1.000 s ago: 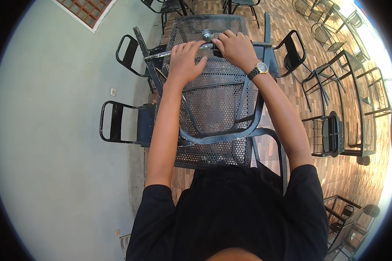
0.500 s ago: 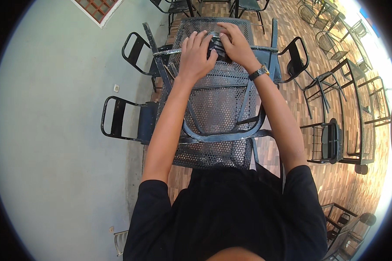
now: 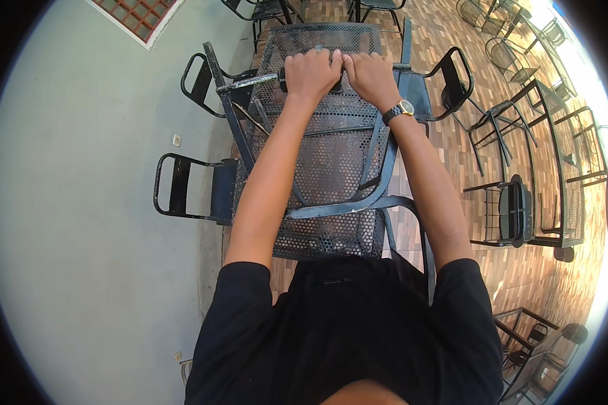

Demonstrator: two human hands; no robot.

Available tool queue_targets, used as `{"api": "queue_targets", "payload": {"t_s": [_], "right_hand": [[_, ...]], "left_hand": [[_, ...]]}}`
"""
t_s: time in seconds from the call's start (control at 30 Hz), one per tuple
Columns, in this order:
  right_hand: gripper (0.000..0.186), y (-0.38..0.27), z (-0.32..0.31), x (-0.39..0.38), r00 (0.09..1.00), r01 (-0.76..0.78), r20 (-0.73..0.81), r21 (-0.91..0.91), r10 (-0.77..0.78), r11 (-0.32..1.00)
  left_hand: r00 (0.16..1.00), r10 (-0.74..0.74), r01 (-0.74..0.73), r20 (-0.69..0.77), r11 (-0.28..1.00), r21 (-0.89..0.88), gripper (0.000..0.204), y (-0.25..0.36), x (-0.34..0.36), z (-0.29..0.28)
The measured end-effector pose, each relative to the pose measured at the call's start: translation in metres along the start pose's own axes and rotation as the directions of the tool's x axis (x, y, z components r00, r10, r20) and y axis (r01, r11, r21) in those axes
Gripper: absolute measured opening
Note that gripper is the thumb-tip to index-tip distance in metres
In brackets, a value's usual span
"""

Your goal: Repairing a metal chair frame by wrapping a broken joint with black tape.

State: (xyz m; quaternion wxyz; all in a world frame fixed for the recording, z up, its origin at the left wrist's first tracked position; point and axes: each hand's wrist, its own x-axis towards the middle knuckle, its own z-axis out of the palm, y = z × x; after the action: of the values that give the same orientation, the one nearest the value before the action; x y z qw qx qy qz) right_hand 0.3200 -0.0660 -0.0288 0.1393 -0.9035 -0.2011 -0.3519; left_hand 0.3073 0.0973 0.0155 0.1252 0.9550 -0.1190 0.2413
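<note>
My left hand point(image 3: 307, 75) and my right hand point(image 3: 371, 79) meet near the middle of a paint-worn metal crossbar point(image 3: 246, 82), fingers bent over it and a black object point(image 3: 284, 79) there. The black object is mostly hidden under my hands, with a small silvery piece just behind them, too covered to make out. The bar belongs to a dark metal frame with a bent tube point(image 3: 324, 210), lying across a perforated metal table point(image 3: 324, 236). A dark wristwatch point(image 3: 398, 110) is on my right wrist.
Black metal chairs stand at both sides of the table, one point(image 3: 182, 185) near the left wall point(image 3: 101, 216) and one point(image 3: 452, 84) at the right. More tables point(image 3: 557, 175) and chairs line the wood-patterned floor point(image 3: 527, 283) to the right. A grille window point(image 3: 138, 17) is upper left.
My hands have drawn closer together over the bar, the left one moving right. Their fingers were raised around the black object half a second ago and now lie bent over it.
</note>
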Motion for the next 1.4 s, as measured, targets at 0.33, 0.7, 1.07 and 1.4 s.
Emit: {"api": "queue_targets", "payload": {"t_s": [0.33, 0.7, 1.07, 1.4], "right_hand": [[0.041, 0.002, 0.004, 0.001, 0.998, -0.036, 0.045, -0.014, 0.037, 0.999], [0.046, -0.008, 0.001, 0.007, 0.997, -0.062, 0.05, 0.01, 0.061, 0.998], [0.045, -0.027, -0.001, 0.013, 0.994, -0.103, 0.036, -0.101, 0.107, 0.99], [0.022, -0.096, 0.022, 0.013, 0.978, 0.13, -0.175, 0.107, -0.11, 0.986]], "left_hand": [[0.94, -0.063, 0.061, 0.336, 0.998, 0.015, 0.044, -0.014, 0.003, -0.008], [0.983, 0.139, -0.131, -0.123, 0.989, 0.071, 0.034, -0.125, -0.036, -0.034], [0.978, 0.11, -0.089, -0.177, 0.989, 0.12, 0.029, -0.08, -0.037, -0.015], [0.98, 0.095, -0.069, -0.173, 0.986, 0.15, 0.031, -0.137, -0.05, -0.051]]}}
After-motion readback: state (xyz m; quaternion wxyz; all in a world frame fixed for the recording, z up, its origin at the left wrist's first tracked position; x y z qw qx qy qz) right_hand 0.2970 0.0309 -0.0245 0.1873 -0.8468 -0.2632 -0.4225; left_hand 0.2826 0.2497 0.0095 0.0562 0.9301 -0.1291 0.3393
